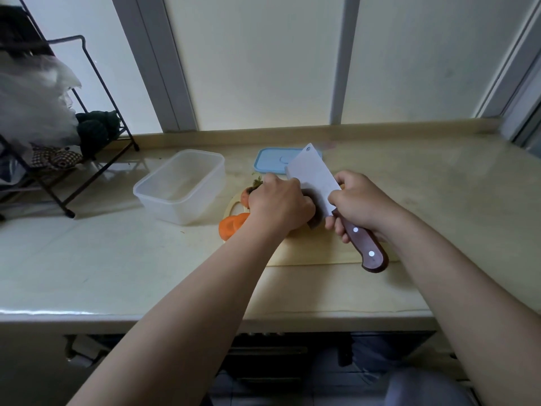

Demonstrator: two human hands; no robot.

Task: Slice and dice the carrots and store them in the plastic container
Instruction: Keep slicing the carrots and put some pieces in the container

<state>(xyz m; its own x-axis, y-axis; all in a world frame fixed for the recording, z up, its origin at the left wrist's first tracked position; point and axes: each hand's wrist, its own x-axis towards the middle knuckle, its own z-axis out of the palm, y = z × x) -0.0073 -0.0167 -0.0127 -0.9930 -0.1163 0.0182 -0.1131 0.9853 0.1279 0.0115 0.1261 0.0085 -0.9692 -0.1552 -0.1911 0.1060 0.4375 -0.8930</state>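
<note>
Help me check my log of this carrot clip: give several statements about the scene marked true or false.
The right hand grips the cleaver by its wooden handle. True.
The plastic container already holds carrot pieces. False: no carrot shows inside it.
The blue lid is snapped onto the container. False: it lies on the counter behind the cutting board.
The left hand holds the carrot on the board. True.
Carrot slices lie at the board's left edge. True.
</note>
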